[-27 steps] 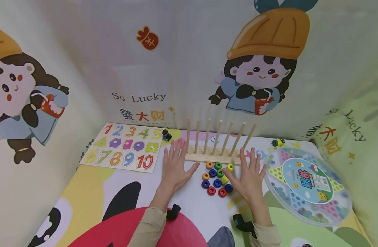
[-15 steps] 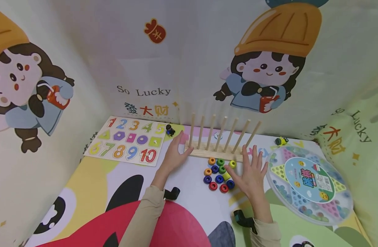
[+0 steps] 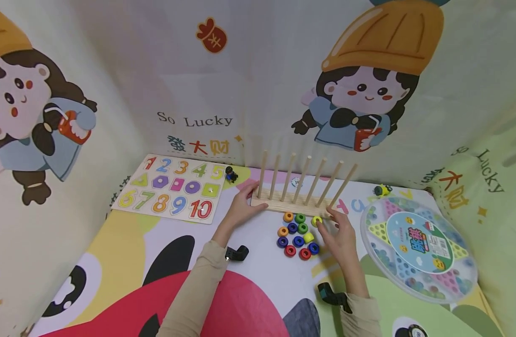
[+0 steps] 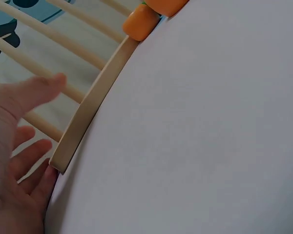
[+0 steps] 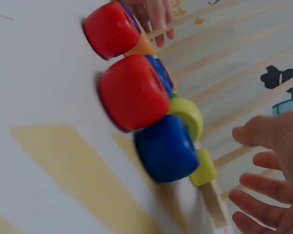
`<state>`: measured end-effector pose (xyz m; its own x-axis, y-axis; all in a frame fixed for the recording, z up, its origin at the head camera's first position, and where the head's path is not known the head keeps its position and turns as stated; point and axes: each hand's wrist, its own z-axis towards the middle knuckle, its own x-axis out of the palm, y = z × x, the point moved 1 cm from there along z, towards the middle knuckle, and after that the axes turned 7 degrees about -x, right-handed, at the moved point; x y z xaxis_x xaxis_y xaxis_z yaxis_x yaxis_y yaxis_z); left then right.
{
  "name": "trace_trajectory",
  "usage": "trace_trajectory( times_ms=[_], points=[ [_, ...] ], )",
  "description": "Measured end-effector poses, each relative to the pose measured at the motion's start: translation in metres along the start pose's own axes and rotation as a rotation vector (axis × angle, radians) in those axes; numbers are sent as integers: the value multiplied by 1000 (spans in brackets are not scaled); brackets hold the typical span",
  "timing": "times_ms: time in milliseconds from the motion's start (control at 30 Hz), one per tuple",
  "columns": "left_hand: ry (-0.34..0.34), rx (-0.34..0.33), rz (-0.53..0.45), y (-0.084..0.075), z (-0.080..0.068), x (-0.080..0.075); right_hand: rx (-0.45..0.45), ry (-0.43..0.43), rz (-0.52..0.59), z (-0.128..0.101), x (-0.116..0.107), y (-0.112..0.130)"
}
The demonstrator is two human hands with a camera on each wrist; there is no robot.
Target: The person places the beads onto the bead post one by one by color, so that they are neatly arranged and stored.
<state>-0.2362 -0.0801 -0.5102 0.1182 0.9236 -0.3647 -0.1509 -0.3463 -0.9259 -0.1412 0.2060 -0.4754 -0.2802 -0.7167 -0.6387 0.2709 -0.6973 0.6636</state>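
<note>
A wooden peg rack [image 3: 291, 204] stands on the patterned surface [image 3: 258, 276] close to the back wall, its seven bare pegs leaning up and away. Just in front of the rack lies a cluster of beads [image 3: 297, 236]: orange, green, yellow, blue, purple and red, packed close and touching one another. Left of the rack lies a number puzzle [image 3: 169, 194], with a small dark figure [image 3: 229, 174] between puzzle and rack; right of the rack sits a round marble game [image 3: 417, 245], and behind that a small yellow toy [image 3: 382, 190]. Nothing lies between the hands and the rack. The left hand [image 3: 241, 208] rests at the rack's left end, fingers nearly straight, fingertips against the corner of the base and thumb up beside the first peg; its grip is loose and closes round nothing. The right hand [image 3: 339, 229] sits at the rack's right end, just beside the yellow bead [image 3: 316, 220] nearest the rack, fingers spread and slightly bent; the wrist view shows them apart with nothing between them, and whether a fingertip touches that bead cannot be told. Compared with 0.9 s ago, both hands have left their flat rest in front of the rack: the left has gone forward to the base, the right has drawn in toward the beads.
</note>
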Motion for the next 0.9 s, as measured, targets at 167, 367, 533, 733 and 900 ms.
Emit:
trace_trajectory(
  times_ms=[167,367,533,733,900],
  points=[
    [-3,49,31,4,4,0,80,35,85,1,5,-7],
    [-2,43,59,5,4,-1,145,97,132,-1,8,-14],
    [-9,59,48,5,6,-2,130,66,139,2,11,-14],
    [-6,70,49,5,8,-2,125,42,140,3,18,-13],
    [8,46,66,7,6,-1,148,46,140,0,22,-12]
  ],
)
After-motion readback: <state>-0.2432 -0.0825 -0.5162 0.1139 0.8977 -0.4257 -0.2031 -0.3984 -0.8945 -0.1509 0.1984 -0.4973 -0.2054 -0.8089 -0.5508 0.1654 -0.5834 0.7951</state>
